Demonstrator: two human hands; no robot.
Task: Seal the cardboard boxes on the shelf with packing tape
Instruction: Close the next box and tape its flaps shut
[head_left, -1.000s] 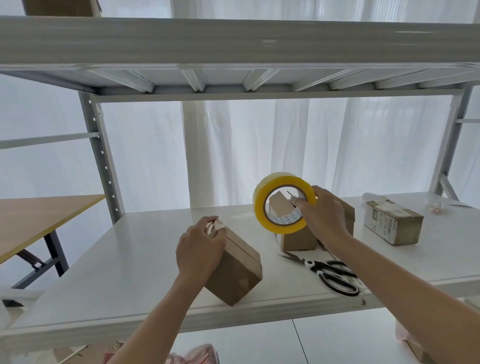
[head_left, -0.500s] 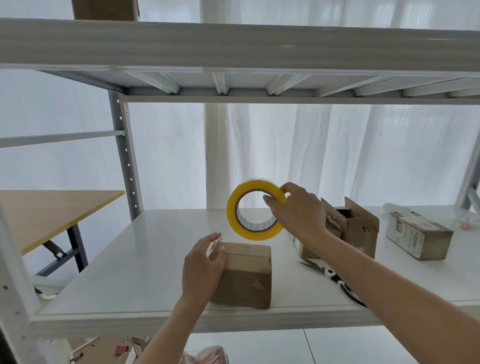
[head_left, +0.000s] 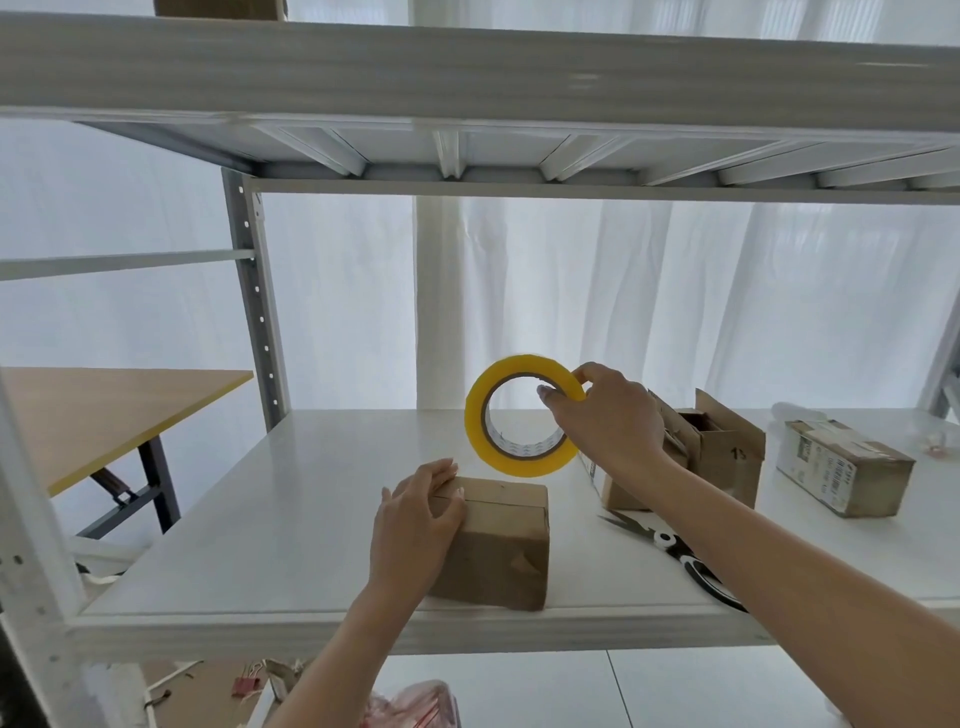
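Observation:
A small closed cardboard box (head_left: 501, 540) sits flat near the front edge of the white shelf (head_left: 270, 519). My left hand (head_left: 415, 525) rests on its left end, fingers laid over the top edge. My right hand (head_left: 605, 421) grips a yellow roll of packing tape (head_left: 480, 415) by its right rim and holds it upright in the air, just above and behind the box. An open box (head_left: 719, 457) with raised flaps stands behind my right forearm. A taped box (head_left: 844, 475) lies at the far right.
Black-handled scissors (head_left: 685, 561) lie on the shelf under my right forearm. The upper shelf (head_left: 467, 67) hangs low overhead, with a box on top at the left. A grey upright post (head_left: 254, 296) stands at the back left. A wooden table (head_left: 104, 410) is to the left.
The front box went from tilted on an edge to lying flat, and my left hand settled on its left end. My right hand brought the tape roll left, over the box.

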